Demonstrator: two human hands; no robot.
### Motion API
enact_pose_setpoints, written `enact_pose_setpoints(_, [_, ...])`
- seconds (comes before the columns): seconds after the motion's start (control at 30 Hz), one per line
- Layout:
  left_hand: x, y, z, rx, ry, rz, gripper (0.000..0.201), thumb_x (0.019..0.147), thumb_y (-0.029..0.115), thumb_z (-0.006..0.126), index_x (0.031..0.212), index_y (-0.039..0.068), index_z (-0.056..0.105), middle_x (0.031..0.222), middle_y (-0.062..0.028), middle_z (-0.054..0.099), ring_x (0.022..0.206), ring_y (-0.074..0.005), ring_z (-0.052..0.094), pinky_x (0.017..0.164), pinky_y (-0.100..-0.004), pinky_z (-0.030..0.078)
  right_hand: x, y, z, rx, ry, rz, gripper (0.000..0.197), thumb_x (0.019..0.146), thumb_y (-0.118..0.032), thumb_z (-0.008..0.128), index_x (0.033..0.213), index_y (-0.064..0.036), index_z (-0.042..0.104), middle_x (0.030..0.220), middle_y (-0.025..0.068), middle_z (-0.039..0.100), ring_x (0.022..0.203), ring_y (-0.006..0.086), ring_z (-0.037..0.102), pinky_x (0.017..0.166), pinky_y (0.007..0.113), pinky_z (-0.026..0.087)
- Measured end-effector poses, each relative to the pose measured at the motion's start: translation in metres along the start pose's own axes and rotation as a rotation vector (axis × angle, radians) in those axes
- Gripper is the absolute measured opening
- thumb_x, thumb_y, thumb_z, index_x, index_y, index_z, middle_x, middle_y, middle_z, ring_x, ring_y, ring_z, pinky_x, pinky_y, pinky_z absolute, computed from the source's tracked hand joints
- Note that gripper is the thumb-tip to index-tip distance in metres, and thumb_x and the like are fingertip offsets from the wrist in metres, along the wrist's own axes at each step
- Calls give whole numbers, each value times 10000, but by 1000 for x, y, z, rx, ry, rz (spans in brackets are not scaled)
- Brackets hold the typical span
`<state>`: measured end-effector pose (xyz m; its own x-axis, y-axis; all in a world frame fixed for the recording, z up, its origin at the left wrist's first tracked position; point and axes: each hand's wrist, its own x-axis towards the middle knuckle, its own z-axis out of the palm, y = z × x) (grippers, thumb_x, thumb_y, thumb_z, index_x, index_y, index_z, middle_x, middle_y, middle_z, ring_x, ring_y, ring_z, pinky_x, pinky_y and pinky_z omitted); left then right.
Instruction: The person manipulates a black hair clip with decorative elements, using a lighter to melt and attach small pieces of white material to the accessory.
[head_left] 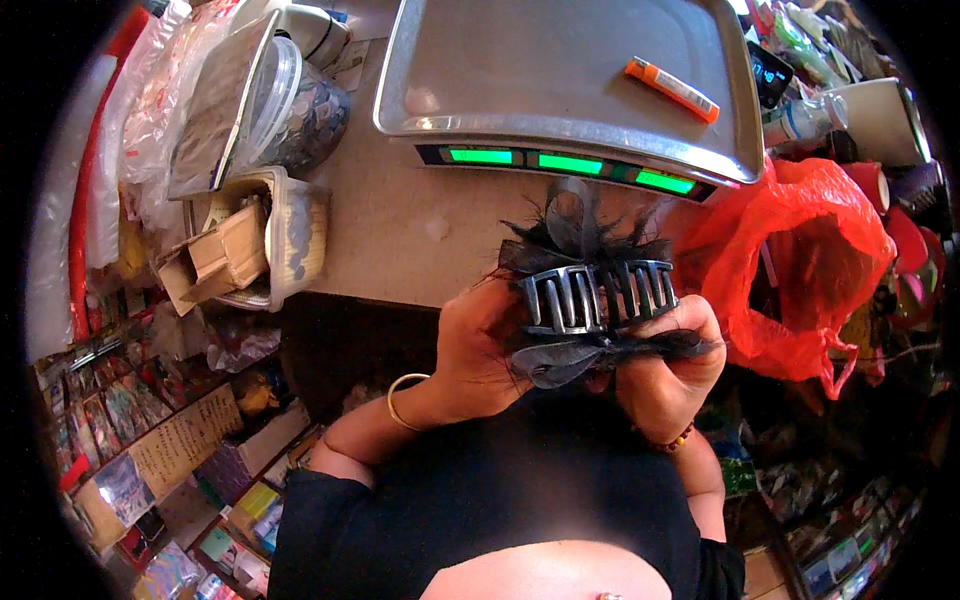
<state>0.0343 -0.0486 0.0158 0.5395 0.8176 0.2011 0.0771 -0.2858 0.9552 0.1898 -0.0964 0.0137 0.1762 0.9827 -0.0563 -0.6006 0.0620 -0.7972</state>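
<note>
Between my two hands is a black hair claw clip, its toothed side facing up. Dark ribbon loops and feathery trim stick out from it on the far and near sides. My left hand, with a gold bangle at the wrist, is closed around the clip's left end. My right hand, a beaded bracelet below it, grips the right end with the thumb near the teeth. Some fingers of both hands are hidden beneath the clip. The clip is held up near the table's front edge, just below the scale's lit green displays.
A weighing scale's metal tray bears an orange tube-shaped item. On the left stand a clear jar of coins and a plastic tub with cardboard pieces. A red plastic bag lies at right. Packed goods shelves flank me.
</note>
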Motion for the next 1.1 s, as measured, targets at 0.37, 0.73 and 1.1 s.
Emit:
enact_pose_setpoints(0.37, [-5, -8, 6, -263, 80, -77, 500, 653, 13, 726, 1081, -61, 477, 1028, -90, 538, 945, -145, 525, 820, -268, 428, -1, 3, -1, -2, 26, -23, 218, 688, 126, 607, 815, 12, 471, 752, 142, 559, 611, 202, 586, 522, 295, 491])
enact_pose_setpoints(0.73, [-1, -11, -15, 267, -228, 277, 550, 597, 242, 756, 1021, -44, 553, 1036, -160, 542, 941, -275, 524, 855, -339, 382, 0, 8, -9, -250, -40, -235, 207, 686, 74, 659, 808, -9, 514, 783, 132, 595, 668, 177, 597, 570, 291, 487])
enact_pose_setpoints(1.1, [-3, -7, -3, 148, -77, -49, 576, 555, 216, 804, 1023, -14, 561, 1043, -142, 553, 940, -276, 520, 881, -354, 362, -2, 5, -11, -376, -8, -170, 175, 660, 27, 703, 756, -24, 565, 739, 110, 616, 645, 161, 596, 579, 268, 464])
